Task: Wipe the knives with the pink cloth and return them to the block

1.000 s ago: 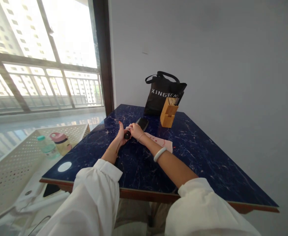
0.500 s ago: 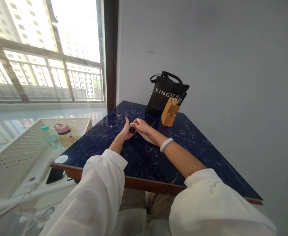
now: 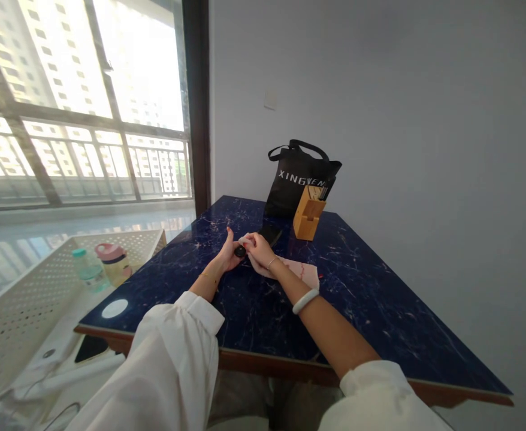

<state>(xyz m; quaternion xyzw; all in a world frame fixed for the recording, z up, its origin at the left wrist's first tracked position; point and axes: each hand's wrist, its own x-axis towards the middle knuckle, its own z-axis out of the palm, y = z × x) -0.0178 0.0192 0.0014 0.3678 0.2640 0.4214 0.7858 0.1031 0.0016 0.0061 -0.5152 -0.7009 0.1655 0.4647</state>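
Note:
My left hand [image 3: 229, 255] is closed around a black handle [image 3: 240, 251], its round end toward me and the thumb raised. The fingers of my right hand [image 3: 258, 248] pinch a pale pink cloth [image 3: 308, 272] with red marks against the handle. The rest of this cloth trails under my right wrist and onto the tabletop. Just beyond my right hand lies a dark flat piece [image 3: 269, 233]; whether it joins the handle is hidden by my fingers. A wooden knife block [image 3: 308, 218] stands behind my hands to the right.
A black tote bag [image 3: 285, 191] leans on the wall at the back of the blue marbled table [image 3: 371, 323]. Left of the table, a white perforated basket [image 3: 33, 287] holds a green-capped bottle [image 3: 90, 272] and a pink-lidded cup [image 3: 114, 263]. A white disc [image 3: 115, 308] lies near the left edge.
The view has tilted up slightly, so things sit lower. My right wrist has shifted, and more of the cloth now spreads out to the right beneath it. Both hands keep their hold.

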